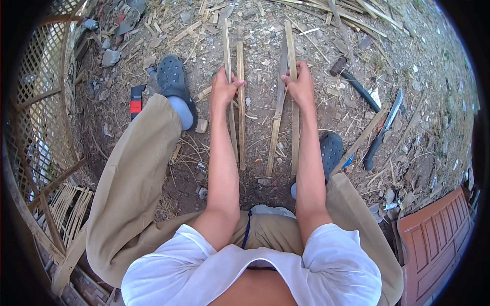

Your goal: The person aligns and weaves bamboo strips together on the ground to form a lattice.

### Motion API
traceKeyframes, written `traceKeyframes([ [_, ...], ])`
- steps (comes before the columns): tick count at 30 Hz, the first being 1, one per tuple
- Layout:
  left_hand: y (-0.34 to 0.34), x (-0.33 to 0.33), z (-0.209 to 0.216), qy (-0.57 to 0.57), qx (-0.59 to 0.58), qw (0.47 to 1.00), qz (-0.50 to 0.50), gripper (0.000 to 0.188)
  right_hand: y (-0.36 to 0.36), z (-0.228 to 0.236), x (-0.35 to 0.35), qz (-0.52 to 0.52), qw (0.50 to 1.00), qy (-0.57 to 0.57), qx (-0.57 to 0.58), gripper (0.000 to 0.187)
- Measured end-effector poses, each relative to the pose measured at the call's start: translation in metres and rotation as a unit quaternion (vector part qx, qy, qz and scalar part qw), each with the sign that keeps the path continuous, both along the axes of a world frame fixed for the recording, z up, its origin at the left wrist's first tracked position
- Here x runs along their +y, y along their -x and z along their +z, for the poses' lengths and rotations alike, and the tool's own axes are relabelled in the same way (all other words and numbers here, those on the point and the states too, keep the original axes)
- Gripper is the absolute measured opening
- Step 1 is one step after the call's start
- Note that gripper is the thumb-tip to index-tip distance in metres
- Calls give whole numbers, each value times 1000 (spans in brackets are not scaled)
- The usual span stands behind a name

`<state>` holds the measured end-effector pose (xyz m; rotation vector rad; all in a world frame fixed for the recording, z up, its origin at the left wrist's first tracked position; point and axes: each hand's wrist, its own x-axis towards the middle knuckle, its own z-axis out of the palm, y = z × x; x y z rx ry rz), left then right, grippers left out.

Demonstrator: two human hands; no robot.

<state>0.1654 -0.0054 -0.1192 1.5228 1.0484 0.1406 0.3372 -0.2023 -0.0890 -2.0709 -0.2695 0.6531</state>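
My left hand (224, 92) is closed around a long, thin bamboo strip (226, 46), its thumb against a second bamboo strip (241, 117) beside it. Across a gap, my right hand (301, 87) grips another bamboo strip (291, 46). Its thumb presses on a greyer strip (280, 94) that slants inward, with a paler piece (274, 140) at its near end. All the strips run roughly away from me, low over the dirt between my feet. Whether they rest on the ground I cannot tell.
Right of my hands lie a hammer (360, 87) and a large knife (385, 127) with a dark handle. Bamboo pieces (352, 20) are piled at the far right. A lattice panel (43, 92) stands left, a brown panel (434, 239) lower right. My clogs (173, 76) flank the work area.
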Motion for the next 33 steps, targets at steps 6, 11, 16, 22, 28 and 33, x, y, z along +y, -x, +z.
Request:
traceKeyframes([
  [6,-1,-4,6,-102,75,990,-66,44,27,7,22,-22,999,-26,3,35],
  [11,-7,-8,25,-119,111,983,-86,43,33,4,25,-34,999,14,-7,33],
  [16,-6,-7,26,-62,115,989,-70,39,34,13,27,-23,998,37,43,32],
  [22,-7,-8,25,-39,121,991,-52,37,31,2,29,-11,998,59,30,33],
  [28,-9,-11,29,-97,114,988,-32,37,31,7,26,-30,997,11,76,33],
  [33,-6,-8,22,-103,90,990,-23,38,33,15,28,-14,994,26,106,32],
])
